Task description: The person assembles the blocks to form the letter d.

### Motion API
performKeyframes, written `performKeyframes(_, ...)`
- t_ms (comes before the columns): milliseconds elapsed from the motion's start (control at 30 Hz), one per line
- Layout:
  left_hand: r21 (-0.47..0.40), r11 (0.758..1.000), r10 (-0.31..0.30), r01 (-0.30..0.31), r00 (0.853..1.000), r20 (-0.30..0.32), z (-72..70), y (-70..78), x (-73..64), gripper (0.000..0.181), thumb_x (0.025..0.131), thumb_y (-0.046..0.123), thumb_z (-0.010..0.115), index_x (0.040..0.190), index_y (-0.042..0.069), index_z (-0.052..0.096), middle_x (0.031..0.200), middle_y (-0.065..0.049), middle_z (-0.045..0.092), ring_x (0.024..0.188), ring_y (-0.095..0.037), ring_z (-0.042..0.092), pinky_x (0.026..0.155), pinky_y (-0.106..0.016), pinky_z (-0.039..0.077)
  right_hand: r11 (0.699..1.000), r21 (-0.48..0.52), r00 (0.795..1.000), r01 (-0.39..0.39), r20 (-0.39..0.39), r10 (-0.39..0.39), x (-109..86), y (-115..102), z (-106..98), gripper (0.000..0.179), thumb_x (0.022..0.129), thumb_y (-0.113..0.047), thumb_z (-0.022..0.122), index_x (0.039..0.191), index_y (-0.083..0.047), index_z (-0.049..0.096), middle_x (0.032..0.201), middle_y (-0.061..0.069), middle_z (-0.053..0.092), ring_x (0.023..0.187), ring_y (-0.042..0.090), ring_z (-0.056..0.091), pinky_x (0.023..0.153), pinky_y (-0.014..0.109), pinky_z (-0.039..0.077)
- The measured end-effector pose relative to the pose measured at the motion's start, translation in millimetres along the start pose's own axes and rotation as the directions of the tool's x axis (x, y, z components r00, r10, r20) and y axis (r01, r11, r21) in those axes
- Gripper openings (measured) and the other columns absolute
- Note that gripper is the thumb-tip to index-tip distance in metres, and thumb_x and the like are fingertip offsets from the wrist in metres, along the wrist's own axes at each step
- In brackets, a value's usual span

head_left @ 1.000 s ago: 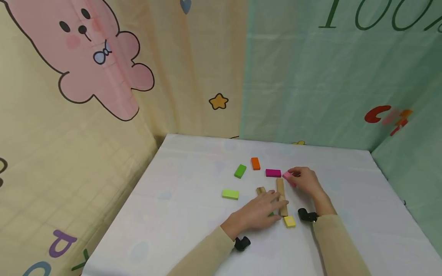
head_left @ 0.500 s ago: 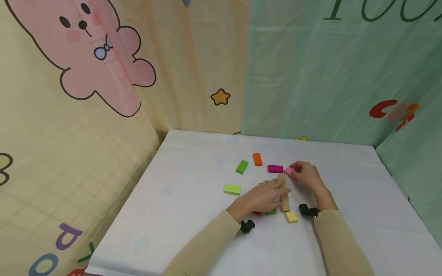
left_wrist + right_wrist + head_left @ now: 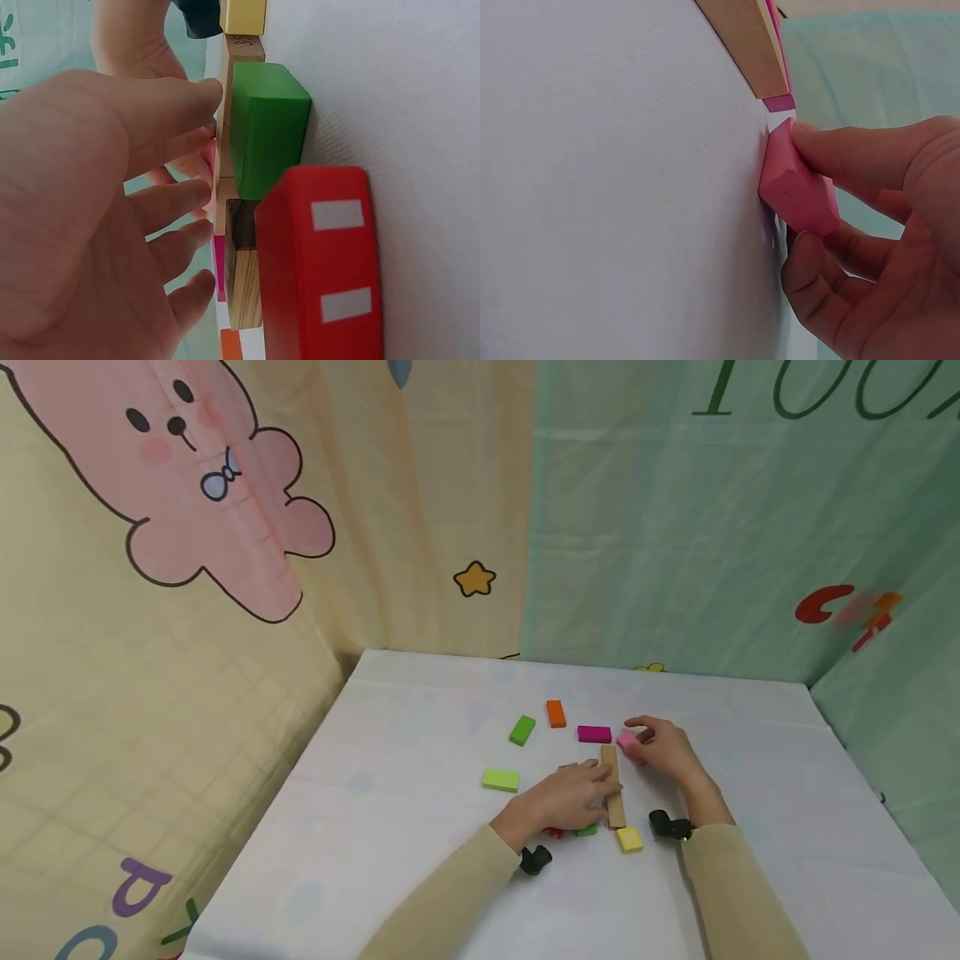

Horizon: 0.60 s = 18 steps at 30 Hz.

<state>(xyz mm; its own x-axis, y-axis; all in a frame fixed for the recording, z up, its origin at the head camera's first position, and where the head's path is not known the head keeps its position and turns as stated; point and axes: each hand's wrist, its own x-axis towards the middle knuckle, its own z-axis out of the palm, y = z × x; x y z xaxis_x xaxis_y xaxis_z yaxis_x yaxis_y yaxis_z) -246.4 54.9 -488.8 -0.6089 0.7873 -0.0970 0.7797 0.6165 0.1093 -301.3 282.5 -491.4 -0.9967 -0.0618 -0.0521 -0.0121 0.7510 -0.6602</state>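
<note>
My right hand (image 3: 666, 750) pinches a pink block (image 3: 799, 180) between thumb and fingers, low over the white tabletop. My left hand (image 3: 566, 797) has its fingers extended toward a row of plain wooden blocks (image 3: 612, 787); whether the fingertips touch them is unclear. In the left wrist view, a green block (image 3: 268, 131) stands beside the wooden row under that hand. A red block with white patches (image 3: 322, 262) and a dark-ended wooden block (image 3: 244, 262) lie near it. The yellow block (image 3: 629, 840) sits at the row's near end, the magenta block (image 3: 595, 734) at its far end.
Farther left on the white table (image 3: 420, 718) lie a lime block (image 3: 500, 780), a green block (image 3: 522, 730) and an orange block (image 3: 555, 714). Printed curtains (image 3: 675, 527) stand behind the table. Black wrist cameras (image 3: 670, 826) are strapped to both wrists.
The left hand has shifted slightly away from me, uncovering parts of the red and green blocks. My right hand keeps the pink block in almost the same spot, with one finger lifted more.
</note>
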Motion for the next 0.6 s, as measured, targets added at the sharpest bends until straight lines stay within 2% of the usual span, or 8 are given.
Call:
performKeyframes(267, 0.025, 0.999, 0.022, -0.022, 1.0, 0.002, 7.3, 2.1, -3.8, 0.056, 0.102, 0.049, 0.052, 0.155, 0.03, 0.042, 0.161, 0.005, 0.031, 0.148, -0.014, 0.025, 0.118, -0.039, 0.027, 1.0, -0.011, 0.999, -0.004, 0.043, 0.005, -1.7, 5.2, 1.2, 0.045, 0.096, -0.021, 0.069, 0.138, -0.01, 0.06, 0.112, 0.023, 0.061, 0.087, 0.029, 0.058, 0.072, 0.037, 0.051)
performKeyframes(433, 0.046, 0.999, 0.027, -0.026, 0.999, -0.02, 8.3, 3.4, -3.0, 0.053, 0.103, 0.048, 0.051, 0.153, 0.03, 0.045, 0.161, 0.005, 0.032, 0.148, -0.014, 0.027, 0.118, -0.038, 0.026, 1.0, -0.017, 0.999, -0.017, 0.034, 0.017, -1.0, 6.0, -1.6, 0.04, 0.096, -0.021, 0.07, 0.134, -0.01, 0.063, 0.117, 0.025, 0.061, 0.096, 0.034, 0.057, 0.076, 0.042, 0.051)
performKeyframes(600, 0.058, 0.997, 0.043, -0.04, 0.998, -0.04, 8.6, 4.0, -1.6, 0.05, 0.104, 0.045, 0.052, 0.151, 0.028, 0.048, 0.159, 0.003, 0.035, 0.146, -0.016, 0.032, 0.118, -0.036, 0.025, 1.0, -0.011, 0.998, -0.029, 0.058, 0.029, -1.8, 6.6, -7.5, 0.04, 0.096, -0.019, 0.066, 0.134, -0.007, 0.062, 0.121, 0.027, 0.059, 0.101, 0.036, 0.057, 0.08, 0.045, 0.052)
